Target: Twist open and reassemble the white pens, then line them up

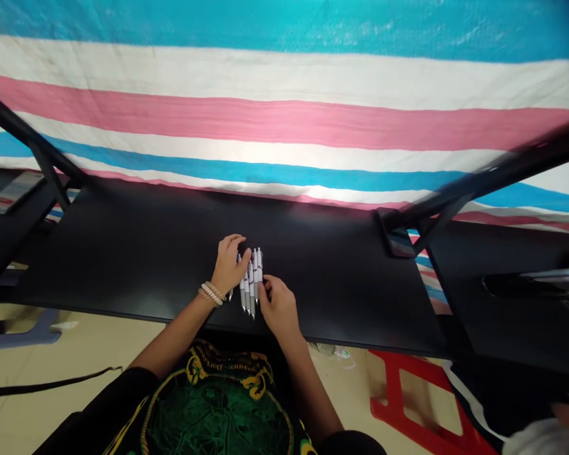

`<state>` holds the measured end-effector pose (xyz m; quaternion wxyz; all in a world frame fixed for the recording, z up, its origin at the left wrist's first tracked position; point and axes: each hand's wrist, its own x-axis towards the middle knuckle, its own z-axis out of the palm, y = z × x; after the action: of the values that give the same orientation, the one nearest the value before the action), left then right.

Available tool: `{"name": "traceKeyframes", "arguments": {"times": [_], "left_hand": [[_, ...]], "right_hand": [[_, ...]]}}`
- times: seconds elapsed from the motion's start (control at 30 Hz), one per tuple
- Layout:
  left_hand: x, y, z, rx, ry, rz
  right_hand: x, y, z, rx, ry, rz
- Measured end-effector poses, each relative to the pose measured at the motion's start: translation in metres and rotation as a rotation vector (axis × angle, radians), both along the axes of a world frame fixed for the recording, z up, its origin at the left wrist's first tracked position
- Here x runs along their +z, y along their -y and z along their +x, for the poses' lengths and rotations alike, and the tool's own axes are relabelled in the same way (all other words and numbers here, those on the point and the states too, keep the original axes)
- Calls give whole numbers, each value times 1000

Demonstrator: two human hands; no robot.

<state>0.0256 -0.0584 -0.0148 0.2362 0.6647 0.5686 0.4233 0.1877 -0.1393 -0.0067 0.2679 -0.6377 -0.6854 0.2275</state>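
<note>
On the long black rectangular table, the small bunch of slim white-and-grey pens lies near the front edge, the left hand with fingers loosely curled against its left side and the right hand half closed at its right side, thumb and fingertips at the pens, though how firmly either grips is hard to tell. Behind the table hangs the blue, white and pink striped plastic sheet; black metal braces stand at its left and right ends, and the red plastic stool sits below its front edge, towards the right.
</note>
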Motion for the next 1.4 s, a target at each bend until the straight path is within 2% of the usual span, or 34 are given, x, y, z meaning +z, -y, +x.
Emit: {"name": "traceKeyframes", "arguments": {"times": [0.13,0.27,0.33,0.43,0.77,1.1,1.23,1.4], "left_hand": [[8,20,-25,-184,-100,-18],[14,49,-49,-334,-304,-74],[15,61,-52,-411,-398,-76],[14,70,-48,-451,-481,-62],[12,68,-44,-475,-542,-11],[13,51,-40,-527,-484,19],[11,49,-40,-544,-528,27],[11,49,-40,-550,-630,53]], "right_hand": [[1,3,-12,24,30,-16],[1,4,-13,18,45,-1],[0,3,-13,9,52,11],[-1,3,-16,-2,48,15],[0,-2,-21,-16,49,-8],[0,-5,-22,7,40,-5],[-1,-5,-23,11,42,-7],[4,-3,-21,-2,181,-59]]}}
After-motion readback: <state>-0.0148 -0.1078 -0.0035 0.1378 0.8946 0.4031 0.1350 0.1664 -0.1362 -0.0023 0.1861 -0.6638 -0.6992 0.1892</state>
